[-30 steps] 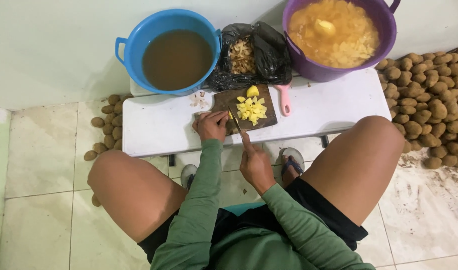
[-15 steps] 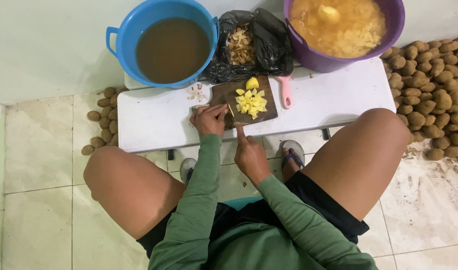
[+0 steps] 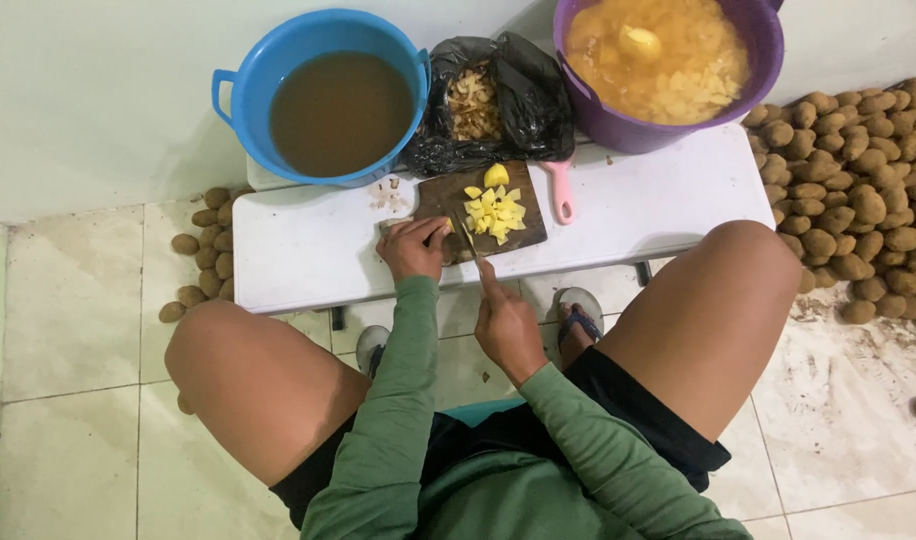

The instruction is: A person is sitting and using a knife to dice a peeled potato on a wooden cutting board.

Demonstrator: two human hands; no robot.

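Your left hand [image 3: 414,248] was curled, fingertips pressed down on a small potato piece [image 3: 446,228] at the near left corner of the cutting board [image 3: 448,200]; most of the piece was hidden under the fingers. Your right hand [image 3: 508,325] was closed in a fist around the knife [image 3: 470,240] handle, just off the board's near edge, wrist bent back toward your body. The blade pointed up onto the board beside the left fingertips; whether the edge touched the piece could not be told. Both forearms, in green sleeves, ran forward between your bare knees. On the board's far right half lay a heap of yellow potato cubes [image 3: 496,208]. The board sat on a white table [image 3: 308,250], its pink handle [image 3: 560,195] sticking out on the right. Behind the board stood a black bag of peelings [image 3: 488,100], a blue tub [image 3: 318,95] of brown water at far left, a purple tub [image 3: 668,70] of cut potato at far right. Unpeeled potatoes [image 3: 858,190] lay piled on the floor right of the table.
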